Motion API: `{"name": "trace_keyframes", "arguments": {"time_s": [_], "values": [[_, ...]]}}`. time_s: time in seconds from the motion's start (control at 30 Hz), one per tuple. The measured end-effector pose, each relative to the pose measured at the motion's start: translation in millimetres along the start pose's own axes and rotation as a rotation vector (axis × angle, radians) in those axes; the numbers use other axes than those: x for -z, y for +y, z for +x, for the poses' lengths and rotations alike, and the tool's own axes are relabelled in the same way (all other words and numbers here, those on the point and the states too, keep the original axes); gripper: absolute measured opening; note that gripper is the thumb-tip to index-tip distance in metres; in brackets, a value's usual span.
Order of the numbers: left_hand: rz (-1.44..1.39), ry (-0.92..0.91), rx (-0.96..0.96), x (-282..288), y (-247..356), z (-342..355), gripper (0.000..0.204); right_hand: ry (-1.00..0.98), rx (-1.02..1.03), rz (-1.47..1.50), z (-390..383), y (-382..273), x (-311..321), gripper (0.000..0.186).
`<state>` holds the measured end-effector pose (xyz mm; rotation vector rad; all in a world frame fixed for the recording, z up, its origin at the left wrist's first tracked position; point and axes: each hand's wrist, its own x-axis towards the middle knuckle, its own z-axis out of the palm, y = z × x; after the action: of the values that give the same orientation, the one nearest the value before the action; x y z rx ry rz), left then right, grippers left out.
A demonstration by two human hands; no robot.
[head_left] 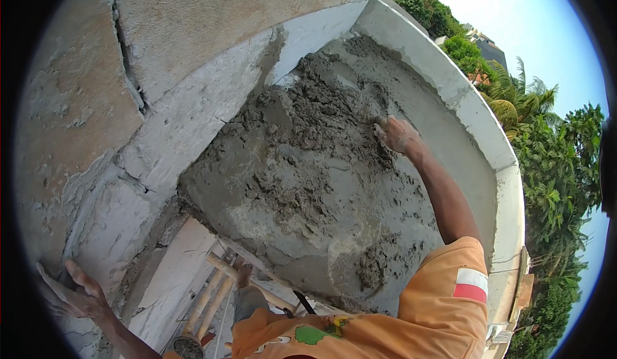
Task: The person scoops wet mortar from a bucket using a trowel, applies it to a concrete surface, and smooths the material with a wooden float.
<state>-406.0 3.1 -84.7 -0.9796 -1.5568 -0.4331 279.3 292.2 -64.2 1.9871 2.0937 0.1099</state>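
Grey wet mortar covers the ledge in front of me, heaped and crumbly in the middle and smoother toward the edges. My right hand reaches out over the far right part of the heap, its fingers bent in a closed grip low against the mortar. What lies in those fingers, if anything, is hidden. At the lower left, my left hand rests with spread fingers against the rough, cracked wall and holds nothing.
A low curved parapet bounds the ledge on the right, with trees beyond it. The tall wall rises at the left. Below, bamboo poles and a round bucket-like container show beside my leg.
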Motion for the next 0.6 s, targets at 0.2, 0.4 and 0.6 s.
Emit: {"name": "trace_keyframes", "arguments": {"time_s": [0.2, 0.4, 0.6], "values": [[-0.129, 0.124, -0.068, 8.8, 29.1, 29.1, 0.05, -0.007, 0.012, -0.04, -83.7, -23.9, 48.8, 0.033], [-0.177, 0.139, -0.143, 17.8, 16.0, 28.6, 0.054, 0.109, 0.161, -0.036, -101.0, -75.5, 37.2, 0.032], [-0.247, 0.074, -0.088, 10.9, 14.2, 17.1, 0.056, 0.17, 0.288, -0.205, -22.3, -79.4, 36.1, 0.018]]}}
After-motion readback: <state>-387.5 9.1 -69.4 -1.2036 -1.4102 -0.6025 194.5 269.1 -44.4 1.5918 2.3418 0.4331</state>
